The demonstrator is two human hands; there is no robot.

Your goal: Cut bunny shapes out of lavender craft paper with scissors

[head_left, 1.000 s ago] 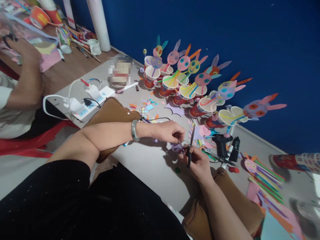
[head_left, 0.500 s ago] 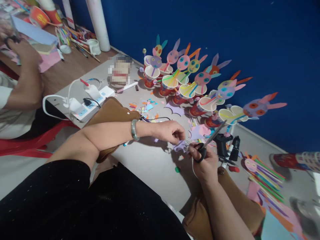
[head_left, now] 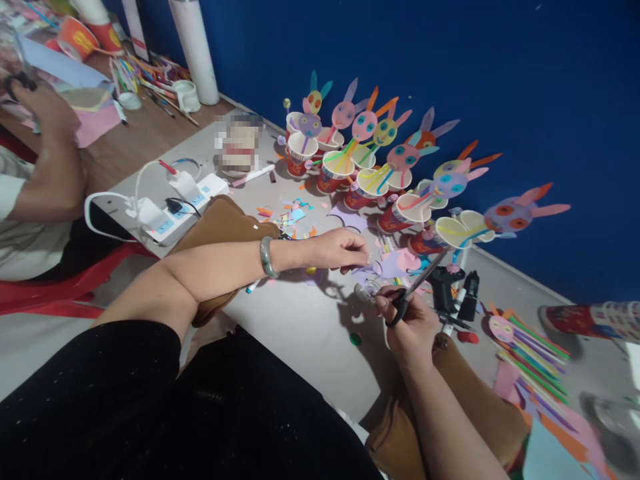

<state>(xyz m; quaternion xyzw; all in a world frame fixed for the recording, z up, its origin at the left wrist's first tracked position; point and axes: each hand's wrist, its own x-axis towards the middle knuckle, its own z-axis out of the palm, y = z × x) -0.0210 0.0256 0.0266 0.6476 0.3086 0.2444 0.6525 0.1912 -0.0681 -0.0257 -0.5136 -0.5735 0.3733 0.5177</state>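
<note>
My left hand (head_left: 343, 250), a grey-green bangle on its wrist, is closed with fingers pinched together above the table's middle. A purple paper scrap (head_left: 363, 272) shows at its fingertips, beside the pile of scraps. My right hand (head_left: 413, 327) grips scissors (head_left: 424, 277) by their black handles, the blades pointing up and away. Next to that thumb is a clear, round, shiny thing (head_left: 366, 292), blurred, and I cannot tell what it is. Pink and purple paper pieces (head_left: 397, 263) lie beyond both hands.
Paper cups (head_left: 336, 175) with paper rabbit heads line the blue wall. A black glue gun (head_left: 444, 293) lies right of the scissors. Coloured sticks (head_left: 535, 353) lie farther right. At left are a power strip (head_left: 187, 207) and another person's arm (head_left: 53, 153).
My left hand has moved up and away from my right hand, and the purple paper scrap has shifted with it. The right hand still holds the scissors, almost unmoved.
</note>
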